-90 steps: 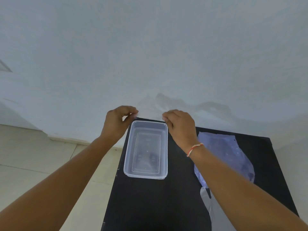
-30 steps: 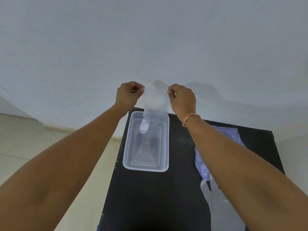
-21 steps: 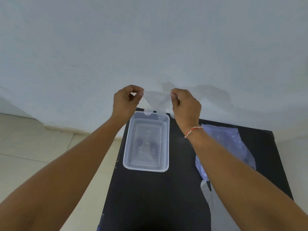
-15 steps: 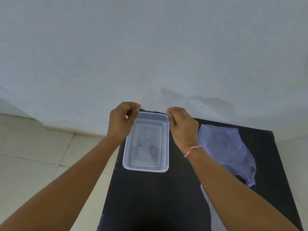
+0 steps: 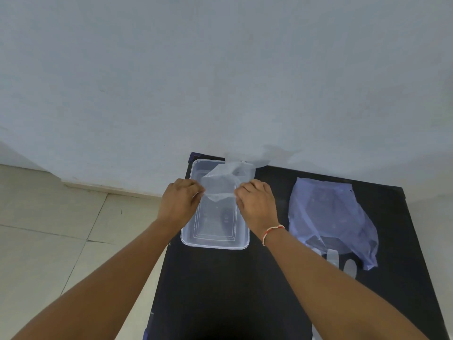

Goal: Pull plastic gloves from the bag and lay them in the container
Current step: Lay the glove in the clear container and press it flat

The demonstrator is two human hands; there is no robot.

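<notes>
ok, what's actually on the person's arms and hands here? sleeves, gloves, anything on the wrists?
Both forearms are bare to the frame edge, with no sleeves in view. The left hand and right hand wear no gloves and no rings that show. The only item is a thin red-and-white thread band around the right wrist.

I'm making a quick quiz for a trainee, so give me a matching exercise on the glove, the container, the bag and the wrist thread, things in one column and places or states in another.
Things:
1. glove
2. container
3. bag
4. wrist thread

States:
A. lying flat on the black table, bluish
B. red and white, on the right arm
C. pinched between left hand and right hand
D. clear, open, under the hands

Pairs: 1-C, 2-D, 3-A, 4-B
</notes>
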